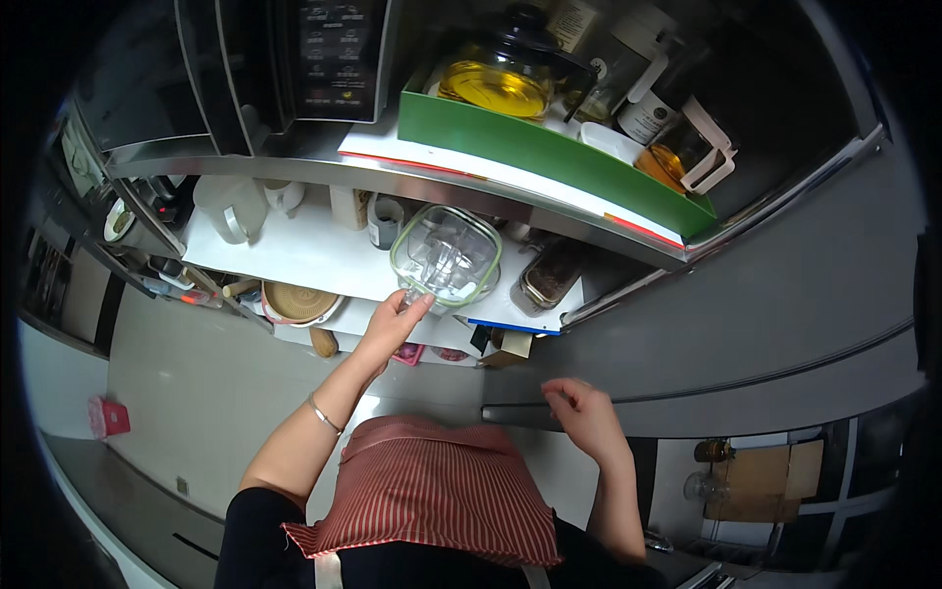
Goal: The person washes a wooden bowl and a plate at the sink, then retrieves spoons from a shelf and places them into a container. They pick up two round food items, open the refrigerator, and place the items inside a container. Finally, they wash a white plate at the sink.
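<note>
My left hand [397, 324] reaches up to the shelf and grips the near corner of a clear square container [446, 254] with a green rim. Other clear glassware shows through and behind it, too overlapped to tell apart. The container is over the middle white shelf [309, 239]. A dark-filled jar [385, 221] stands just left of it, and a glass storage box with dark contents [548, 276] lies to its right. My right hand [585, 420] hangs in front of the grey panel, fingers loosely bent, with nothing seen in it.
Above, a green tray [544, 158] holds a glass pot of yellow liquid [497, 85] and several bottles, beside a microwave oven [338, 59]. A white pitcher [228, 210] stands at shelf left. Lower are a round basket [300, 302] and a cardboard box [508, 347]. Metal shelf edges border the space.
</note>
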`<control>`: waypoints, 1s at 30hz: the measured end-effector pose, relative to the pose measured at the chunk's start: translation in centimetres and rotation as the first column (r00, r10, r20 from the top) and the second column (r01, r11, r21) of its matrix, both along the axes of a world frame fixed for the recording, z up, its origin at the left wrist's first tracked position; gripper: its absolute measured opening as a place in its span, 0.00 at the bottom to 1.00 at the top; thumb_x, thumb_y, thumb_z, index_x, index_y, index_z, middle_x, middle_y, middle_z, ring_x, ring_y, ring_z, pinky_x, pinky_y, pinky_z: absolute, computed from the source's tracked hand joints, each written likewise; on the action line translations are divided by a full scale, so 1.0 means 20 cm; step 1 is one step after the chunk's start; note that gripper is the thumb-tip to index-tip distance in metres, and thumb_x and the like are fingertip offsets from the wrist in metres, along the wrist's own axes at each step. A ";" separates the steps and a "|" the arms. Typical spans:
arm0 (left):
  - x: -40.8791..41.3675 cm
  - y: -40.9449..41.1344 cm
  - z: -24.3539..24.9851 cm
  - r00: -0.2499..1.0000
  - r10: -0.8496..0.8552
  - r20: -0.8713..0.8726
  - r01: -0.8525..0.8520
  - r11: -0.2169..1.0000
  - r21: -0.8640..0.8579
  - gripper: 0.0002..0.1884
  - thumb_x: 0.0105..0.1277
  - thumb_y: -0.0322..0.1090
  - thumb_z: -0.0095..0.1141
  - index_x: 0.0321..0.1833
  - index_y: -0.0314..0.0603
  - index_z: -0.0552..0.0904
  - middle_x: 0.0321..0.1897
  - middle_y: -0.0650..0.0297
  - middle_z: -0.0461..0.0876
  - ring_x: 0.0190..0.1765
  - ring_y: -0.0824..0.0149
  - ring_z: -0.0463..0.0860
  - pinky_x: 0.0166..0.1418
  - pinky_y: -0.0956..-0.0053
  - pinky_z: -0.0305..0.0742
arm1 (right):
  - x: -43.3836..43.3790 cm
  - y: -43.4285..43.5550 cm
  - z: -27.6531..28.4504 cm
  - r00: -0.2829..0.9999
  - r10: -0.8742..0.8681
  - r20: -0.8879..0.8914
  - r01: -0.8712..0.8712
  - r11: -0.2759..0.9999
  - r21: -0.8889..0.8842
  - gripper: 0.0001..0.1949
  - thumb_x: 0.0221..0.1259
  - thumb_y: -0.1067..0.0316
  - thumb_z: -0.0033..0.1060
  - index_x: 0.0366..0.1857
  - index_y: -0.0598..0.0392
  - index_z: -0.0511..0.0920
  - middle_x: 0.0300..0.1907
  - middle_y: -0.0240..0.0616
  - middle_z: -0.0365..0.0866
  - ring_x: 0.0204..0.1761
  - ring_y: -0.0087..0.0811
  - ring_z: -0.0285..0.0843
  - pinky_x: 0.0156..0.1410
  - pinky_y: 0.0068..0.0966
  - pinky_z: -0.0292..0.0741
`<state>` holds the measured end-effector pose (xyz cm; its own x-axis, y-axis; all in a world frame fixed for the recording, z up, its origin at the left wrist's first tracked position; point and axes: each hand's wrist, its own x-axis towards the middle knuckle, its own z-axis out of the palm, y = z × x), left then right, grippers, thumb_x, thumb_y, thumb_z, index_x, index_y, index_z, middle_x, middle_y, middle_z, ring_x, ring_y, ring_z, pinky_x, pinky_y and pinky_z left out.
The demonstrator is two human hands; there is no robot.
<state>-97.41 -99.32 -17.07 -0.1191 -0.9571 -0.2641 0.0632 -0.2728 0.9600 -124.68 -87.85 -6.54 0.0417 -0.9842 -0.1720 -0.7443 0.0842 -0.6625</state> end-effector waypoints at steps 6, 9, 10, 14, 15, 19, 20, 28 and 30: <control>-0.17 -0.17 -0.02 0.995 0.021 -0.102 -0.011 0.995 0.097 0.21 0.68 0.56 0.49 0.34 0.44 0.73 0.26 0.72 0.71 0.28 0.78 0.64 0.35 0.83 0.60 | -0.14 -0.01 -0.05 0.999 -0.050 0.010 0.050 0.998 0.037 0.10 0.62 0.69 0.56 0.44 0.59 0.80 0.34 0.38 0.80 0.29 0.24 0.78 0.35 0.21 0.74; -0.25 -0.21 -0.08 0.989 0.071 -0.132 -0.063 0.996 0.067 0.21 0.69 0.57 0.47 0.35 0.43 0.74 0.26 0.72 0.70 0.28 0.78 0.64 0.35 0.82 0.60 | -0.19 -0.02 -0.07 0.998 -0.055 0.023 0.054 0.998 0.039 0.10 0.61 0.69 0.56 0.44 0.59 0.80 0.34 0.38 0.80 0.30 0.23 0.78 0.36 0.21 0.74; -0.28 -0.21 -0.08 0.986 0.076 -0.146 -0.068 0.996 0.060 0.21 0.69 0.57 0.46 0.35 0.43 0.74 0.26 0.72 0.70 0.28 0.78 0.64 0.35 0.83 0.61 | -0.20 -0.02 -0.08 0.998 -0.054 0.034 0.053 0.998 0.037 0.10 0.61 0.70 0.56 0.44 0.59 0.80 0.34 0.38 0.81 0.30 0.23 0.78 0.36 0.20 0.74; -0.38 -0.22 -0.09 0.978 0.085 -0.192 -0.076 0.996 0.055 0.21 0.70 0.57 0.44 0.36 0.44 0.74 0.28 0.71 0.71 0.30 0.78 0.64 0.36 0.83 0.61 | -0.22 -0.04 -0.07 0.995 -0.084 0.059 0.079 0.993 0.085 0.09 0.60 0.67 0.58 0.41 0.56 0.81 0.38 0.44 0.82 0.36 0.38 0.81 0.42 0.29 0.76; -0.39 -0.21 -0.08 0.976 0.083 -0.200 -0.072 0.996 0.059 0.21 0.70 0.57 0.44 0.36 0.44 0.74 0.28 0.71 0.71 0.30 0.77 0.64 0.37 0.83 0.61 | -0.23 -0.05 -0.07 0.995 -0.075 0.061 0.070 0.994 0.082 0.09 0.60 0.67 0.58 0.42 0.56 0.81 0.38 0.44 0.82 0.36 0.38 0.81 0.42 0.29 0.76; -0.39 -0.20 -0.09 0.971 0.088 -0.222 -0.078 0.996 0.053 0.21 0.70 0.57 0.44 0.38 0.45 0.74 0.30 0.71 0.71 0.32 0.77 0.64 0.39 0.83 0.61 | -0.23 -0.07 -0.08 0.998 -0.025 0.058 0.021 0.997 0.074 0.09 0.60 0.67 0.58 0.42 0.55 0.81 0.38 0.43 0.82 0.35 0.39 0.81 0.41 0.29 0.76; -0.38 -0.20 -0.09 0.972 0.077 -0.222 -0.068 0.996 0.050 0.21 0.70 0.57 0.44 0.39 0.44 0.74 0.30 0.71 0.71 0.32 0.77 0.64 0.39 0.83 0.61 | -0.22 -0.08 -0.09 0.998 -0.008 0.055 0.004 0.997 0.073 0.09 0.59 0.67 0.58 0.42 0.55 0.81 0.38 0.43 0.82 0.35 0.39 0.81 0.42 0.29 0.76; -0.20 0.01 -0.01 0.985 -0.113 -0.132 0.106 0.992 -0.062 0.19 0.72 0.53 0.43 0.45 0.42 0.74 0.32 0.73 0.70 0.32 0.79 0.64 0.37 0.85 0.60 | -0.12 -0.18 -0.10 0.993 0.099 0.062 -0.105 0.988 0.111 0.11 0.59 0.67 0.57 0.44 0.54 0.80 0.41 0.45 0.82 0.40 0.40 0.81 0.46 0.30 0.76; -0.14 0.10 -0.03 0.984 -0.123 -0.125 0.115 0.991 -0.071 0.19 0.73 0.52 0.42 0.47 0.42 0.74 0.33 0.74 0.70 0.32 0.80 0.64 0.37 0.86 0.60 | -0.08 -0.20 -0.11 0.989 0.120 0.082 -0.130 0.983 0.127 0.11 0.59 0.66 0.57 0.44 0.55 0.80 0.42 0.45 0.82 0.40 0.40 0.81 0.46 0.30 0.75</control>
<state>-100.27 -97.39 -17.58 -0.2623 -0.9483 -0.1787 0.1585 -0.2250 0.9614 -126.27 -91.89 -8.66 0.1804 -0.9394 -0.2914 -0.7038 0.0837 -0.7054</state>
